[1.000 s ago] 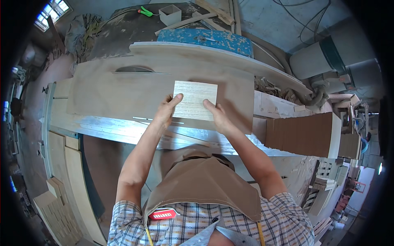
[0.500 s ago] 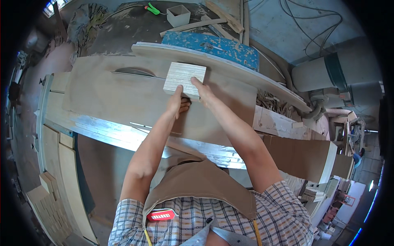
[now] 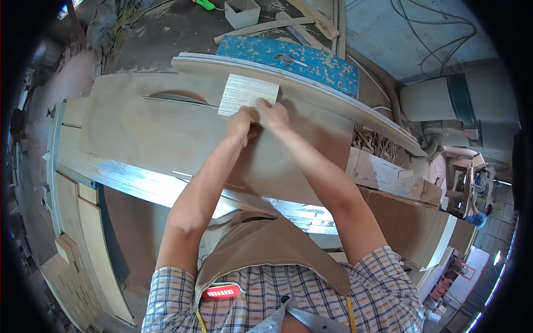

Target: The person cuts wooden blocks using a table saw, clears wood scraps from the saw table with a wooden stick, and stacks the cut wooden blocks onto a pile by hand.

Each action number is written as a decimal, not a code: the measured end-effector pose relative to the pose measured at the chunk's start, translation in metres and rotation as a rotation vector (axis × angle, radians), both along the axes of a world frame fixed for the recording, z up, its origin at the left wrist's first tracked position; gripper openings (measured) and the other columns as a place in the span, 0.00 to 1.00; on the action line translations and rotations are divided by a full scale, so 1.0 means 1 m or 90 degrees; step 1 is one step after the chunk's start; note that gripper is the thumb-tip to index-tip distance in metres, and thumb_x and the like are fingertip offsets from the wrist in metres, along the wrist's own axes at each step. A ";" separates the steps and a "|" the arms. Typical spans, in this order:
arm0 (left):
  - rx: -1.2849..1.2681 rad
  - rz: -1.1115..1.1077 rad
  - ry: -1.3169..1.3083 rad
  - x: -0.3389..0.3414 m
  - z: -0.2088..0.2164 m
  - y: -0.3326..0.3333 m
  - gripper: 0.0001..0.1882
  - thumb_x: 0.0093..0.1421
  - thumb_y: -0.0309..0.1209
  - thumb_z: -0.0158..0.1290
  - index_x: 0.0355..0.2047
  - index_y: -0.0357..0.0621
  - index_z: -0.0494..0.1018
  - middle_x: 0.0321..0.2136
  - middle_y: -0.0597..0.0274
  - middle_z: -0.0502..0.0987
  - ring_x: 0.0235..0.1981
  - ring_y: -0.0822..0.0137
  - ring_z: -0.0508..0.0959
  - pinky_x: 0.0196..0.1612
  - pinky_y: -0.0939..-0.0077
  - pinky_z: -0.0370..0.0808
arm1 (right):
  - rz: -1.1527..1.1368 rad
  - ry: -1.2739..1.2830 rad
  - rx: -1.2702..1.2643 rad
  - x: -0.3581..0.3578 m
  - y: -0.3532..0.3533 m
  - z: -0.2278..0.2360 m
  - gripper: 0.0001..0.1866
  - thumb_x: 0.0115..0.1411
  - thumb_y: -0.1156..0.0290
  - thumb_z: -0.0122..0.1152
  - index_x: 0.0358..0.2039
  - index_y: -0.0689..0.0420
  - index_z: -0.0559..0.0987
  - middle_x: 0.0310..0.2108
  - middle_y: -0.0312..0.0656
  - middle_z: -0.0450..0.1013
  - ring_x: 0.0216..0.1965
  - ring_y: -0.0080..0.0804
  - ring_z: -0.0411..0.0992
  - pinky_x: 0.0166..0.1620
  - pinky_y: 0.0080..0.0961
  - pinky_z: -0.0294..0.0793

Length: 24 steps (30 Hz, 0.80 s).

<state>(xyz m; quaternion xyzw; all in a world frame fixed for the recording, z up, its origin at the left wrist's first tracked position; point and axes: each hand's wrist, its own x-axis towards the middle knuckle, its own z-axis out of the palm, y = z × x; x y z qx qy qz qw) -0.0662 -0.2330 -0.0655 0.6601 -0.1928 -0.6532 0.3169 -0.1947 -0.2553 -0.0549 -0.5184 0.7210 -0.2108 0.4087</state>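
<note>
Left hand [image 3: 239,123] and right hand [image 3: 273,115] both touch the near edge of a pale wooden block [image 3: 248,90]; finger wrap partly hidden. Block lies right of the saw blade [image 3: 176,96], near the long fence board [image 3: 316,92].

Block [image 3: 247,91]: is showing pale, streaky wood grain, looking matt
Counter [image 3: 144,130]: is looking smooth, matt and dusty
Blade [image 3: 177,95]: is looking like dull grey metal
Metal strip [image 3: 141,179]: is gleaming, glossy under smears
Blue box [image 3: 327,68]: is showing rough, chipped paint
Carton [image 3: 400,222]: is looking like matt brown cardboard
Apron [image 3: 269,241]: is looking like matt brown cloth
</note>
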 end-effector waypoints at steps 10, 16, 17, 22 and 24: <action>-0.043 0.159 -0.068 -0.005 -0.026 0.007 0.33 0.69 0.51 0.51 0.49 0.23 0.76 0.48 0.33 0.79 0.50 0.43 0.79 0.54 0.57 0.74 | -0.045 -0.201 0.066 -0.046 0.017 -0.016 0.24 0.67 0.57 0.60 0.52 0.66 0.79 0.43 0.56 0.79 0.44 0.54 0.79 0.52 0.40 0.78; -0.051 0.182 -0.192 0.001 -0.019 0.016 0.36 0.66 0.53 0.52 0.47 0.20 0.77 0.49 0.26 0.79 0.56 0.37 0.78 0.61 0.55 0.72 | 0.580 0.421 -0.557 -0.049 0.006 0.028 0.30 0.57 0.77 0.61 0.62 0.61 0.73 0.61 0.52 0.69 0.61 0.47 0.71 0.59 0.41 0.73; -0.047 0.148 -0.157 -0.003 -0.006 0.014 0.36 0.66 0.54 0.52 0.46 0.21 0.78 0.49 0.25 0.78 0.56 0.37 0.78 0.61 0.55 0.72 | 0.583 0.433 -0.559 -0.055 -0.002 0.034 0.30 0.57 0.77 0.61 0.62 0.61 0.73 0.61 0.52 0.69 0.61 0.47 0.71 0.59 0.41 0.73; -0.073 0.059 -0.156 0.007 0.003 0.018 0.35 0.65 0.55 0.53 0.43 0.25 0.81 0.48 0.25 0.79 0.55 0.36 0.78 0.60 0.54 0.72 | 0.812 0.538 -0.629 -0.046 -0.045 0.037 0.28 0.62 0.75 0.52 0.64 0.59 0.72 0.67 0.46 0.67 0.68 0.42 0.65 0.66 0.43 0.62; -0.075 0.029 -0.116 0.004 0.011 0.027 0.36 0.64 0.53 0.56 0.52 0.24 0.76 0.52 0.26 0.77 0.58 0.34 0.75 0.63 0.54 0.70 | 0.824 0.571 -0.650 -0.051 -0.054 0.031 0.28 0.63 0.73 0.50 0.65 0.60 0.70 0.68 0.44 0.65 0.69 0.41 0.63 0.64 0.42 0.62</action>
